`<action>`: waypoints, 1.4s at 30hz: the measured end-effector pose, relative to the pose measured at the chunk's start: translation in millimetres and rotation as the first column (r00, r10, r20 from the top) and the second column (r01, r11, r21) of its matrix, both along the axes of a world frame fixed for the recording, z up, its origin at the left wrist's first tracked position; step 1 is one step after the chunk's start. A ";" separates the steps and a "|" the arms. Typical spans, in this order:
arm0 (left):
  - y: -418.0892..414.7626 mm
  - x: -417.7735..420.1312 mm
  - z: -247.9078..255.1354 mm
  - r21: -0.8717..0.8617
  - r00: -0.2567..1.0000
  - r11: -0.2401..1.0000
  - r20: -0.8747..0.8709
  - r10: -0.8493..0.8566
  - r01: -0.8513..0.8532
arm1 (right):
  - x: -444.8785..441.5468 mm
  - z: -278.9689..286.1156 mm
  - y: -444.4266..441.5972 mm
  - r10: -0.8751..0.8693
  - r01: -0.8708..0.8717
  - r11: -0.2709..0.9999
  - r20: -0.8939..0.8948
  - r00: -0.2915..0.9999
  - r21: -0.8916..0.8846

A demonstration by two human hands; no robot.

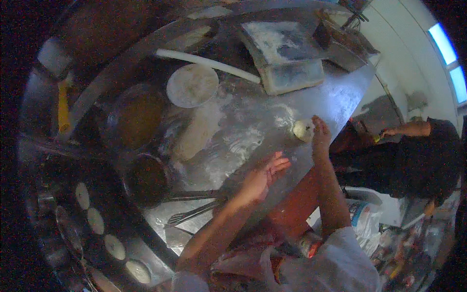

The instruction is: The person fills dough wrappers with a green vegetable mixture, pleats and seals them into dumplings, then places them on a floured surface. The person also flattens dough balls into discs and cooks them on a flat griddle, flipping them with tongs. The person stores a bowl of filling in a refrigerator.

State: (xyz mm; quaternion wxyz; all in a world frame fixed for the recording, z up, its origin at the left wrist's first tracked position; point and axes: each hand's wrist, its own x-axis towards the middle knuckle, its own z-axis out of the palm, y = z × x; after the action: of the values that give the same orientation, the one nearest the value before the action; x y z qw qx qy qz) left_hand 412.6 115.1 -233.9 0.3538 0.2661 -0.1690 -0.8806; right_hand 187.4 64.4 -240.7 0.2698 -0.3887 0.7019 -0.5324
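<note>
A pale, round dough ball with a small dark spot is near the right edge of the floured metal worktop. My right hand has its fingers curled against the ball's right side and appears to hold it; the thumb is hidden. Lower and to the left, my left hand hovers over the worktop's near side, fingers stretched out and nothing in them. A long piece of dough lies on the flour further left.
Behind the dough are a round container of flour, a white rod and a floury bin. At left stand a wide pan and a dark bowl. Several flat dough rounds lie lower left, near a slotted turner. Another person stands right.
</note>
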 end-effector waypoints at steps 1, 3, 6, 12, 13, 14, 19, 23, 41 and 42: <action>-3.7 -18.2 -10.1 0.029 0.999 1.000 0.050 -0.005 0.003 | -27.8 -0.3 -11.7 -0.074 0.070 0.994 0.034 0.997 0.085; -11.2 -50.7 -29.3 0.091 0.989 0.996 0.147 -0.022 0.008 | -66.1 -23.3 -18.3 -0.086 0.051 0.928 0.077 0.993 0.368; -28.2 -77.6 -56.1 0.293 0.988 0.956 0.153 -0.026 -0.020 | -58.8 -15.1 -6.9 0.317 -0.226 0.898 -0.199 0.927 0.377; -38.2 -77.4 -58.8 0.166 0.997 0.986 -0.073 0.017 -0.004 | 0.9 -17.1 44.5 0.546 -0.524 0.808 -0.675 0.497 0.268; -36.9 -74.3 -50.5 0.212 0.997 0.976 -0.038 0.062 -0.053 | 11.5 -26.3 43.4 0.448 -0.572 0.772 -0.876 0.180 0.278; -31.0 -69.6 -41.2 0.256 0.994 0.961 0.001 0.109 -0.106 | 18.5 -31.2 46.5 0.420 -0.614 0.766 -0.871 0.254 0.191; -7.4 -3.2 6.6 0.196 0.940 0.952 -0.203 0.275 -0.236 | 93.7 4.6 49.5 0.297 -0.184 0.942 0.436 0.850 -0.282; 28.7 75.9 48.1 -0.142 0.867 0.864 0.055 0.495 -0.484 | 183.2 43.9 66.0 0.315 -0.326 0.910 0.939 0.141 -0.256; 154.8 442.8 49.8 -0.733 -0.231 0.196 0.438 0.869 -0.652 | 708.2 65.5 -39.6 0.617 -0.956 0.259 0.785 0.053 -0.138; 148.4 453.4 54.5 -0.757 -0.261 0.233 0.470 0.843 -0.611 | 734.3 58.1 -59.7 0.793 -0.977 0.205 0.596 0.127 -0.064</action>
State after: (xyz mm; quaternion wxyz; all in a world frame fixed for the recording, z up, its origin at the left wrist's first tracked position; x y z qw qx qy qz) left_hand 865.9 263.5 -179.4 0.6914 0.6706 -0.2195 -0.1553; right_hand 921.7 4.7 -182.6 0.7721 -0.5219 0.2990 -0.2051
